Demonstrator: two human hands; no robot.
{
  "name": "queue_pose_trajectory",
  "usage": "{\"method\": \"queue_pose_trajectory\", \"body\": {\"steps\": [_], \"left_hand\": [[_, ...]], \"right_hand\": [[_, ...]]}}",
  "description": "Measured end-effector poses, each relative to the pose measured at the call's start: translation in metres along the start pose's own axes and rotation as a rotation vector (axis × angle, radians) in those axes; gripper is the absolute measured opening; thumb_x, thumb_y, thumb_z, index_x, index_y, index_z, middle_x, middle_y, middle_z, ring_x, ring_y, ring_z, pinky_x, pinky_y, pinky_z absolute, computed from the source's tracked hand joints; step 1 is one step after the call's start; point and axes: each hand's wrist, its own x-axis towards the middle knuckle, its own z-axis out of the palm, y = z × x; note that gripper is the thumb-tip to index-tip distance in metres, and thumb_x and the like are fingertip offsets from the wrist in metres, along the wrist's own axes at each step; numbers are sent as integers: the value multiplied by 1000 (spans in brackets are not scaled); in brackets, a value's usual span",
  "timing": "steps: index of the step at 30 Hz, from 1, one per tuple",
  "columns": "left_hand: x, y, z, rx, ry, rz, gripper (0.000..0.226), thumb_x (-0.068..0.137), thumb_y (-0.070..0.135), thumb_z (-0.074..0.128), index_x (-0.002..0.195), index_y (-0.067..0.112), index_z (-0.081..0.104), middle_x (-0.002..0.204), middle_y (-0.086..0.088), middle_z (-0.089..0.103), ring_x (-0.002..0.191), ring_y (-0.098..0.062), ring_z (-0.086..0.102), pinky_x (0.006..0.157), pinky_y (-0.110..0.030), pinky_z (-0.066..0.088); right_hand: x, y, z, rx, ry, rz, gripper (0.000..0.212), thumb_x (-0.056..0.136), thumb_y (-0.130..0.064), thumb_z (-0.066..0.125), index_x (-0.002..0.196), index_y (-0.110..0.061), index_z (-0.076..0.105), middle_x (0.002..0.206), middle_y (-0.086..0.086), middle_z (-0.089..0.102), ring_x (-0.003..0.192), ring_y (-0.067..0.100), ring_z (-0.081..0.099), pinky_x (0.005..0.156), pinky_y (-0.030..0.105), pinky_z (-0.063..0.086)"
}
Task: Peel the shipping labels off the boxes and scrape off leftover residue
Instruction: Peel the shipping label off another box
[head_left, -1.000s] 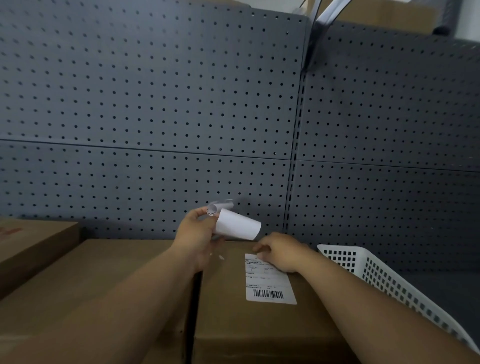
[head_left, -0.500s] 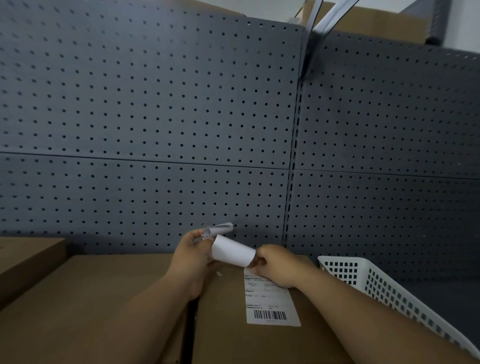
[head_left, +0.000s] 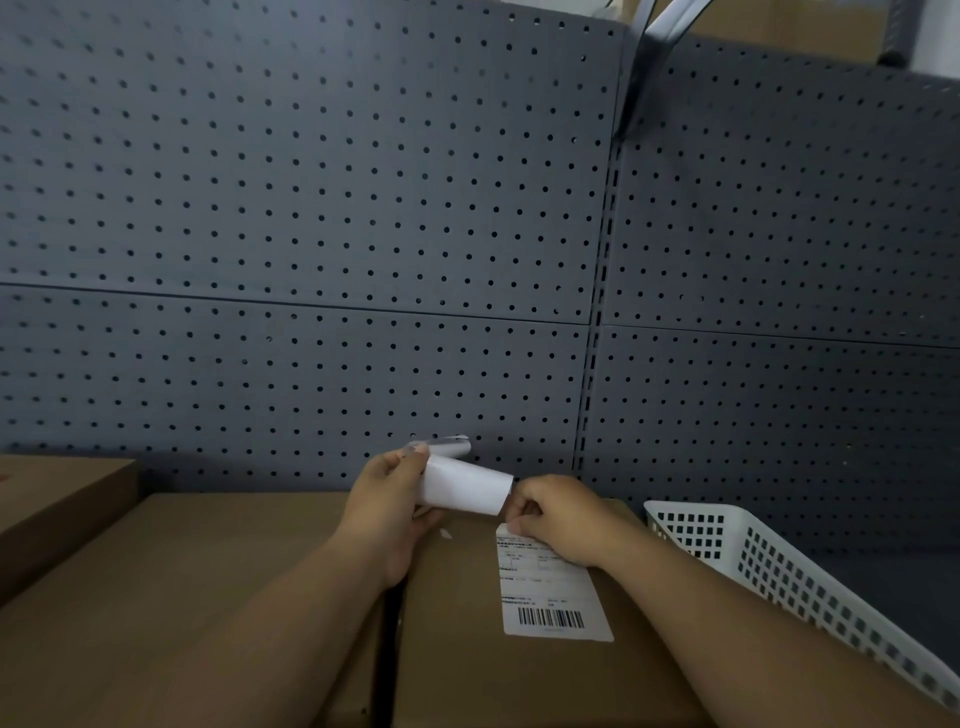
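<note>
**Right hand at the top edge of the stuck label, left hand holding a peeled one**

Left hand is raised just above the boxes, fingers closed around a curled white peeled label. Same hand also pinches a small grey scraper-like tool that sticks out above the curl; can't tell exactly what it is, it's blurred.

Right hand sits knuckles-up on the top end of the shipping label, fingers curled in tight at the label's upper left corner. Fingertips are hidden under the hand, so can't tell whether the corner is pinched or only pressed. The free end of the peeled label nearly touches the right hand's knuckles.

Shipping label lies flat on the top face of the right cardboard box, barcode at the near end, printed text at the far end. No lifted edge visible. A tiny white scrap lies on the box just left of the label.

Left cardboard box butts against the right one with a dark gap between them. A third box is at far left. White plastic basket stands just right of the labelled box. Grey pegboard wall behind everything.
</note>
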Motion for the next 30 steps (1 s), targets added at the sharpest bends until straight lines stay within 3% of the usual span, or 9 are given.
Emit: {"method": "queue_pose_trajectory", "body": {"steps": [2,6,9,11,13,18,22,25,30], "left_hand": [[1,0,0,-3,16,10,20,96,21,52,109,6,52,104,-9,53,86,-19,58,64,-34,54],[1,-4,-1,119,57,112,18,95,19,54,110,12,50,103,-4,54,85,-18,56,53,-31,56],[2,-7,-2,257,83,209,18,93,20,56,110,17,51,114,-8,57,95,-22,57,84,-46,56],[1,-7,-2,295,89,243,17,92,20,57,108,19,51,112,-5,57,99,-22,57,93,-49,51],[1,-8,-3,352,90,298,15,93,21,57,106,22,51,105,1,57,99,-21,58,90,-44,52],[-2,-8,-1,607,42,491,15,94,18,54,105,27,47,95,19,51,86,0,53,57,-11,43],[0,-13,2,781,20,568,22,94,20,55,115,24,48,108,10,53,94,-8,53,65,-7,37],[0,-16,2,886,15,626,30,95,20,53,125,21,47,113,9,46,98,-8,48,57,-6,40],[-2,-19,7,881,-22,672,28,94,19,55,121,22,49,107,15,48,92,-1,51,71,-9,38]], "right_hand": [[0,-1,0,-4,4,-4,14,91,-21,58,100,-14,65,100,-2,65,83,7,54,64,12,38],[-1,-1,-1,-13,17,-19,12,92,-21,56,99,-15,63,93,-7,58,86,8,53,66,14,39],[-1,-1,0,-16,5,-28,10,93,-22,54,97,-16,61,93,-9,54,87,9,53,69,17,40],[0,0,1,-26,-7,-23,9,93,-22,54,97,-17,60,94,-8,54,89,10,54,74,21,43],[0,2,2,-19,-15,-15,9,92,-22,56,97,-18,61,93,-8,55,89,10,55,74,20,43],[1,5,1,-19,7,-12,16,88,-25,62,103,-19,64,100,-7,58,90,7,55,71,15,40],[-1,3,-2,-74,-3,11,34,89,-29,61,122,-20,58,115,-3,62,96,9,55,79,19,39],[-3,2,-4,-165,-18,-27,28,92,-30,56,115,-18,65,111,-2,61,89,7,51,75,21,38],[-4,3,-4,-157,0,-60,18,93,-23,54,102,-15,68,94,-7,55,84,6,49,65,15,36]]}}
